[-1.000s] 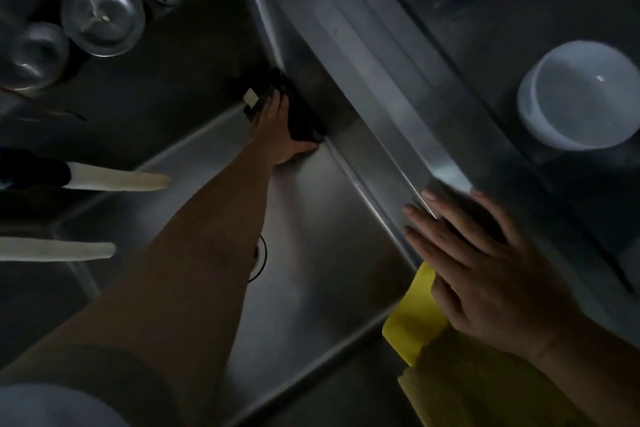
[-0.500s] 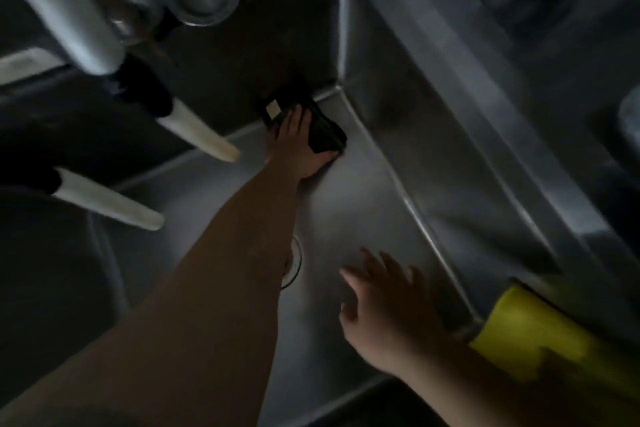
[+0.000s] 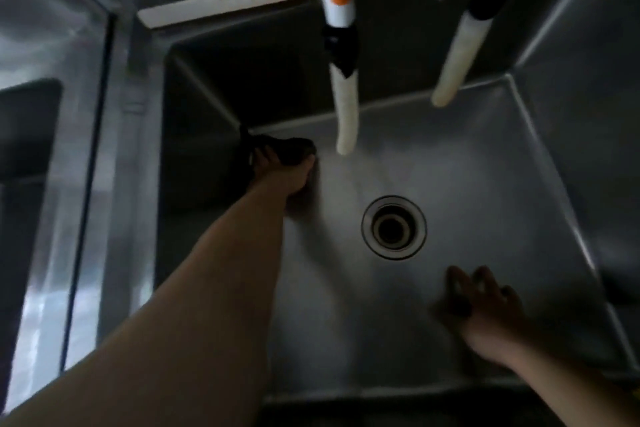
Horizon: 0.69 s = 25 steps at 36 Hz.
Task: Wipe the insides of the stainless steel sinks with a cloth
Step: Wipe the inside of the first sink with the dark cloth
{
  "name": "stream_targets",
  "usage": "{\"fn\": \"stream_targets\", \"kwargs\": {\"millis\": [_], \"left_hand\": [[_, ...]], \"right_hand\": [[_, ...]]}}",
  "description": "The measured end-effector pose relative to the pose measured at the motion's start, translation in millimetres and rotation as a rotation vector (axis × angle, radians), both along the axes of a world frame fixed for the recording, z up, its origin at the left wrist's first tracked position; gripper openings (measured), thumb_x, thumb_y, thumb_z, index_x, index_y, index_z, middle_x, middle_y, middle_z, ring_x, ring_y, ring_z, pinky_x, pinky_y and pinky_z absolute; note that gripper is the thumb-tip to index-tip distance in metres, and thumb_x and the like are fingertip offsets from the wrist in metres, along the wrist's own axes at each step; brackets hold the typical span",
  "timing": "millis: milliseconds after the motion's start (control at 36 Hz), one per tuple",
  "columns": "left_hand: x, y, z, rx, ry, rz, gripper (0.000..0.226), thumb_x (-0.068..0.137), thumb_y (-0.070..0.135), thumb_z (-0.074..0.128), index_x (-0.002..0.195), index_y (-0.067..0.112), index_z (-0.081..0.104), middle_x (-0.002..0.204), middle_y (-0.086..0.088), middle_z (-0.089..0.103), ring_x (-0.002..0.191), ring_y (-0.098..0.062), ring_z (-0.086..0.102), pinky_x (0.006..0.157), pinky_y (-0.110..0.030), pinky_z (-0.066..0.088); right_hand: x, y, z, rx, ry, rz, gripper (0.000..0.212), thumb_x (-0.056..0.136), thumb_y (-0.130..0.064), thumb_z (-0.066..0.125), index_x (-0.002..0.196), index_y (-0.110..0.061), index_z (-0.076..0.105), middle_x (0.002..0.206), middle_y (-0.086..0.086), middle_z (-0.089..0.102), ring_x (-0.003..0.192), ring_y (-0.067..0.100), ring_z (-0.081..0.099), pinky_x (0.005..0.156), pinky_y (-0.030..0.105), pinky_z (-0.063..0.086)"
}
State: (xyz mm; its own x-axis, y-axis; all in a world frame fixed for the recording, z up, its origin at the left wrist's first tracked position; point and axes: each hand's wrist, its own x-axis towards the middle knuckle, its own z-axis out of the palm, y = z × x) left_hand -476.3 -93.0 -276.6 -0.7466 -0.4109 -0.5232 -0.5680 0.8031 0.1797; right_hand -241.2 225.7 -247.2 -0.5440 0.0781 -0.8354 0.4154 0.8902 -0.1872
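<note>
Sink [image 3: 450,156]: steel basin filling the centre and right of the frame, round drain [image 3: 393,227] in the middle of its floor.
Cloth [image 3: 277,147]: dark, bunched, at the basin's far-left corner, left of centre in the frame.
Left hand [image 3: 282,172]: fingers pressed onto the cloth against the basin floor; whether they curl round it is too dim to tell.
Right hand [image 3: 485,305]: lower right of the frame, fingers spread and flat on the basin floor, holding nothing, well apart from the cloth.
Spouts [image 3: 344,114]: two white tubes hanging from the top of the frame.
Second basin [image 3: 27,149]: far left, beyond the divider.
</note>
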Motion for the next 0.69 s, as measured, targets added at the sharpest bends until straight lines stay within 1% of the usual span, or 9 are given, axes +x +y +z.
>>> {"fn": "stream_targets", "kwargs": {"millis": [83,139,250,333,389,472,528,611,694], "left_hand": [[29,24,13,0.005,-0.124,0.058,0.131,0.072,0.089,0.044,0.154,0.006,-0.016,0.162,-0.017,-0.018,0.150,-0.035,-0.014,0.122,-0.046,-0.004],[61,38,17,0.000,-0.211,0.075,0.134,0.069,0.089,0.048,0.154,0.008,-0.016,0.162,-0.019,-0.018,0.150,-0.038,-0.011,0.123,-0.045,-0.002],[126,53,18,-0.008,-0.414,0.050,0.131,0.071,0.089,0.046,0.156,0.008,-0.012,0.162,-0.021,-0.015,0.150,-0.040,-0.005,0.122,-0.045,0.003],[166,48,22,0.036,-0.507,-0.117,0.116,0.079,0.081,0.048,0.158,0.012,-0.001,0.164,-0.019,-0.004,0.151,-0.039,0.002,0.123,-0.042,0.006],[184,42,37,0.073,-0.571,-0.251,0.102,0.082,0.068,0.058,0.158,0.015,0.015,0.163,-0.016,0.014,0.148,-0.036,0.019,0.121,-0.040,0.020],[203,34,67,-0.101,-0.642,-0.600,0.068,0.089,0.045,0.058,0.145,0.010,0.044,0.151,-0.016,0.041,0.136,-0.036,0.042,0.113,-0.045,0.037],[211,26,80,-0.278,-0.537,-0.835,0.061,0.089,0.036,0.062,0.142,0.010,0.047,0.144,-0.015,0.048,0.131,-0.035,0.046,0.107,-0.045,0.042],[223,9,84,-0.286,-0.223,-1.054,0.086,0.085,0.031,0.069,0.154,0.016,0.020,0.150,-0.019,0.034,0.132,-0.038,0.039,0.101,-0.049,0.041],[221,-6,76,-0.090,-0.302,-1.088,0.098,0.086,0.018,0.067,0.157,0.034,0.002,0.165,-0.009,-0.003,0.149,-0.038,0.008,0.113,-0.054,0.030]], "right_hand": [[-1,-8,6,0.005,0.010,-0.031,0.071,0.091,-0.058,0.049,0.149,-0.050,0.008,0.162,0.000,0.003,0.147,0.040,0.016,0.115,0.054,0.025],[-1,-17,15,-0.011,0.007,-0.015,0.070,0.092,-0.052,0.049,0.149,-0.047,0.008,0.163,0.000,0.005,0.147,0.039,0.016,0.115,0.053,0.027],[6,-36,44,-0.102,-0.047,-0.024,0.079,0.090,-0.037,0.052,0.152,-0.048,0.004,0.165,-0.004,-0.005,0.149,0.034,0.014,0.115,0.054,0.031],[22,-47,73,-0.162,-0.062,-0.011,0.079,0.090,-0.043,0.054,0.153,-0.048,0.007,0.165,-0.006,-0.007,0.149,0.031,0.017,0.114,0.049,0.033],[35,-48,92,-0.150,-0.042,0.060,0.075,0.092,-0.048,0.052,0.154,-0.044,0.010,0.166,-0.004,-0.004,0.150,0.029,0.015,0.119,0.044,0.026],[52,-41,121,-0.101,0.004,0.162,0.067,0.094,-0.056,0.049,0.154,-0.039,0.021,0.166,-0.002,0.005,0.149,0.027,0.020,0.119,0.042,0.026],[59,-35,138,-0.098,0.054,0.202,0.064,0.094,-0.061,0.045,0.152,-0.038,0.028,0.166,-0.002,0.010,0.149,0.026,0.023,0.118,0.042,0.027],[67,-28,160,-0.053,0.144,0.249,0.071,0.090,-0.073,0.029,0.151,-0.038,0.028,0.165,-0.003,0.013,0.149,0.025,0.021,0.118,0.046,0.025],[76,-28,177,-0.002,0.170,0.300,0.089,0.077,-0.084,0.007,0.151,-0.039,0.027,0.164,-0.003,0.015,0.149,0.026,0.020,0.119,0.050,0.022]]}}
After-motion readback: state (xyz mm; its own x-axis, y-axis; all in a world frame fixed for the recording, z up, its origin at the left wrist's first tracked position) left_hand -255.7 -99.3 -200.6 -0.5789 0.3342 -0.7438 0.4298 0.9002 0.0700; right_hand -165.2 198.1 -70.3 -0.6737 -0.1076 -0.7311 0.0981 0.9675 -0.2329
